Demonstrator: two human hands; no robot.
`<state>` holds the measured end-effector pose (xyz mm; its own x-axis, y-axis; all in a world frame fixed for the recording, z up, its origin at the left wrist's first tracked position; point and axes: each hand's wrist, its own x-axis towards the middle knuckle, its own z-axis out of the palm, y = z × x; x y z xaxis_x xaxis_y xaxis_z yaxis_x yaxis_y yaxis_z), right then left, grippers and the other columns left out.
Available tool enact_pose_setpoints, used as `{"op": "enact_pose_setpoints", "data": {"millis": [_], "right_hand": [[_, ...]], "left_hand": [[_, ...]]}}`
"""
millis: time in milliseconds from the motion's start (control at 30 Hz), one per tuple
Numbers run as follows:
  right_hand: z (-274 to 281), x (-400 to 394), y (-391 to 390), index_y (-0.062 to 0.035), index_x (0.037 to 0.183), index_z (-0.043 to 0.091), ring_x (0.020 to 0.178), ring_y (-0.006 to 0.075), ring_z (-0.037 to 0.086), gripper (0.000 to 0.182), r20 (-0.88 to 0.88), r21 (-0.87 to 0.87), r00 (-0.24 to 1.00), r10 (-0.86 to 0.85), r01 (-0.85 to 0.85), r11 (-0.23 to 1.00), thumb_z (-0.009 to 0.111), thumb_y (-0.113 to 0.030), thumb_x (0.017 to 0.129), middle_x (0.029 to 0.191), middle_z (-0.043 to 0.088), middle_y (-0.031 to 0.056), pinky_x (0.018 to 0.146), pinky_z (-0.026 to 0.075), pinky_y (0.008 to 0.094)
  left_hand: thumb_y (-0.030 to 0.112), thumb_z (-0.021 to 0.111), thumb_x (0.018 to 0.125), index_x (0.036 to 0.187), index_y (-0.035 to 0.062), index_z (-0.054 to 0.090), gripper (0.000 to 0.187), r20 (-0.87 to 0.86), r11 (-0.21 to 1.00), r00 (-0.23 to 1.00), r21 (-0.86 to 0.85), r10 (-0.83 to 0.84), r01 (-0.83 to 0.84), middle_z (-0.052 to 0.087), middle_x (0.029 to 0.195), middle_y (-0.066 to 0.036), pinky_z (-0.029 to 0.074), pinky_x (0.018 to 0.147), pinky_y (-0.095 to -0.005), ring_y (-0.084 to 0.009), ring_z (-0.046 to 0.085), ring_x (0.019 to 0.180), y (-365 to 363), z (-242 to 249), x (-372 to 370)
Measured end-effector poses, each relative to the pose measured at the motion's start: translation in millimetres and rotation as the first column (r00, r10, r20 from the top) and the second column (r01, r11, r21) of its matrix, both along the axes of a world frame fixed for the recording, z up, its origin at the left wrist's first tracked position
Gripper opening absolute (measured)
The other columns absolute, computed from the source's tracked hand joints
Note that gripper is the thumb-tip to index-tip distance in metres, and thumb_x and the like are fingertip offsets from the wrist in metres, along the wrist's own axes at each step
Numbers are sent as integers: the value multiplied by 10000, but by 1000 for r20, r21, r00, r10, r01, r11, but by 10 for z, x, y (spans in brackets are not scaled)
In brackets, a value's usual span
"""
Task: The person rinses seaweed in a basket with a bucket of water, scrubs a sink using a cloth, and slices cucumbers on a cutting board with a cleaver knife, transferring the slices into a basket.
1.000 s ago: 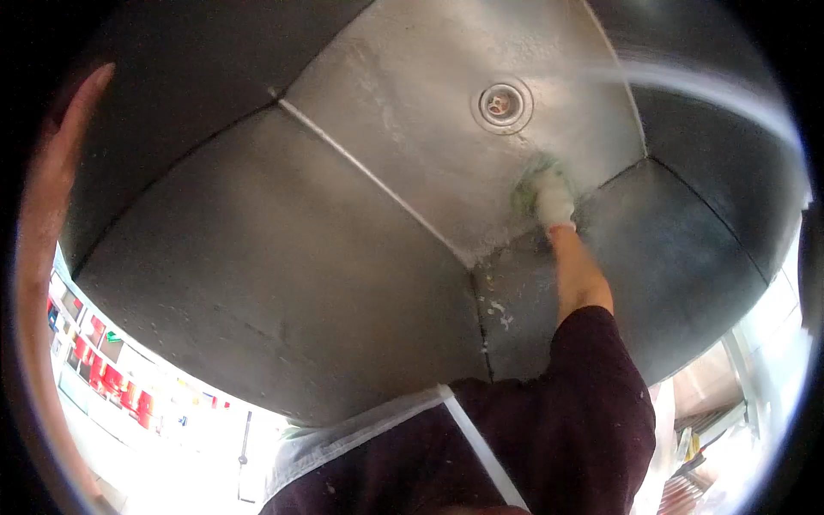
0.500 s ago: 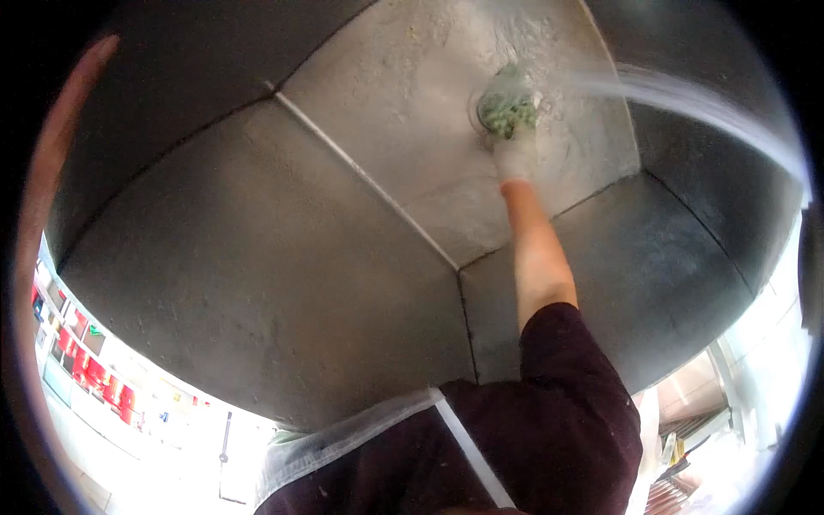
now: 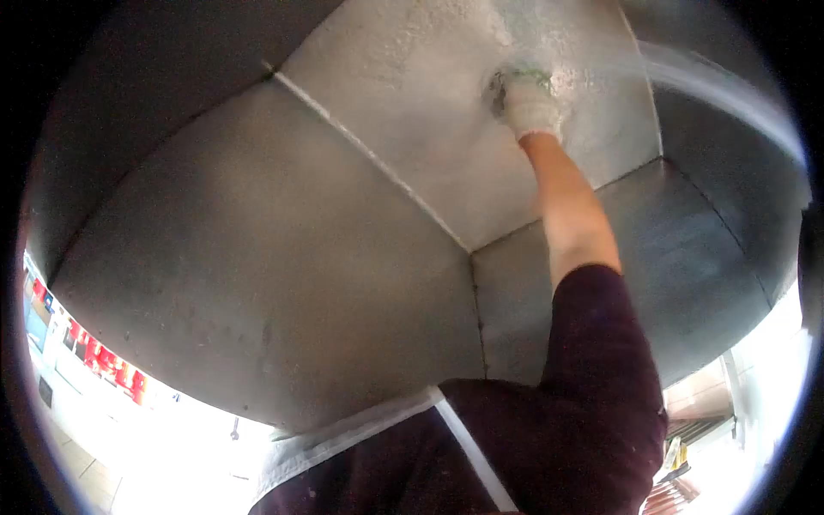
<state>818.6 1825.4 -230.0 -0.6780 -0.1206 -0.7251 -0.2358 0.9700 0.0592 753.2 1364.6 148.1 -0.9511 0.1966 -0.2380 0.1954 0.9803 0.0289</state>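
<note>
My right hand [image 3: 530, 99], in a pale knit glove with green toward the fingers, is at the light grey metal panel [image 3: 403, 112] near the top of the view. The arm is stretched out, with the forearm bare below the cuff. At the left of the glove is a small dark patch [image 3: 497, 93]. My fingers are hidden and blurred, so I cannot tell what they hold. The panel surface around the hand looks wet and streaked. My left hand is out of view.
Darker metal walls [image 3: 257, 232] enclose the panel, joined along a pale seam [image 3: 369, 150] and dark corner lines. A whitish blurred streak [image 3: 721, 86] crosses the upper right. Red items [image 3: 107, 360] lie beyond the lower left edge, a rack [image 3: 674, 493] at the lower right.
My right hand has moved slightly up and right, and less of the green now shows. The reddish-brown curved shape along the left edge is gone. The view has shifted a little.
</note>
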Motion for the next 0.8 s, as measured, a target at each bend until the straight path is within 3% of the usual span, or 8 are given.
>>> {"op": "enact_pose_setpoints", "data": {"millis": [67, 200, 300, 367, 467, 667, 767, 800], "right_hand": [[326, -145, -83, -34, 1178, 633, 1103, 294, 637, 278, 132, -1, 991, -10, 11, 1000, 546, -99, 922, 1195, 647, 172, 749, 573, 392], [443, -10, -212, -58, 1259, 573, 1165, 311, 590, 352, -149, 168, 988, -32, 58, 984, 564, -181, 929, 1261, 600, 185, 830, 555, 418], [531, 77, 50, -78, 1287, 541, 1182, 332, 566, 387, -84, -34, 993, -86, 83, 996, 566, -226, 931, 1285, 574, 176, 903, 526, 430], [754, 122, 270, -89, 1296, 525, 1167, 344, 569, 402, -301, -252, 946, -118, 40, 967, 569, -238, 926, 1273, 574, 159, 950, 502, 432], [594, -82, 247, -95, 1302, 500, 1152, 352, 566, 408, -180, -147, 976, -119, 93, 985, 575, -201, 916, 1231, 584, 154, 936, 508, 432], [-57, 559, 516, -98, 1288, 512, 1154, 336, 581, 374, -514, -124, 852, 103, -192, 974, 544, -127, 917, 1258, 573, 172, 898, 539, 448], [379, -73, -169, -88, 1256, 556, 1171, 314, 576, 333, 15, -2, 1000, 14, -14, 1000, 532, -143, 928, 1308, 549, 160, 913, 539, 427], [365, -55, -263, -95, 1243, 572, 1152, 315, 586, 320, 30, 34, 999, 18, -19, 999, 534, -162, 932, 1287, 565, 155, 906, 540, 423]], "left_hand": [[254, 397, 1007, 1478, 166, 405, 479, -5, 1000, 1000, 2, -1, 1, 417, 1510, -59, 272, 1177, -382, -204, 357, 1412, 34, 71, 18], [246, 408, 999, 1477, 164, 406, 485, -87, 1000, 996, 30, 13, -10, 418, 1509, -61, 276, 1174, -384, -207, 360, 1409, -33, 121, 159], [240, 415, 994, 1476, 163, 407, 489, -86, 999, 996, 39, 34, -31, 419, 1509, -62, 278, 1173, -385, -209, 362, 1407, -73, 78, 173], [236, 421, 990, 1476, 162, 407, 492, -67, 998, 997, 40, 44, -41, 419, 1508, -63, 280, 1171, -386, -211, 364, 1406, -12, 67, 178], [231, 428, 984, 1475, 161, 408, 497, -70, 999, 997, 40, 35, -33, 420, 1507, -64, 283, 1170, -387, -213, 366, 1404, 12, 41, 187], [219, 444, 972, 1474, 158, 409, 507, -42, 999, 999, 26, 31, -30, 421, 1506, -66, 288, 1166, -390, -217, 370, 1401, 104, -67, 159], [213, 452, 966, 1473, 157, 410, 512, -17, 999, 1000, 30, 24, -23, 421, 1505, -67, 291, 1165, -391, -219, 373, 1399, -71, -67, 64], [211, 455, 964, 1473, 157, 410, 514, -19, 999, 1000, 28, 21, -20, 422, 1505, -68, 292, 1164, -391, -220, 373, 1398, -90, -48, 50]]}}
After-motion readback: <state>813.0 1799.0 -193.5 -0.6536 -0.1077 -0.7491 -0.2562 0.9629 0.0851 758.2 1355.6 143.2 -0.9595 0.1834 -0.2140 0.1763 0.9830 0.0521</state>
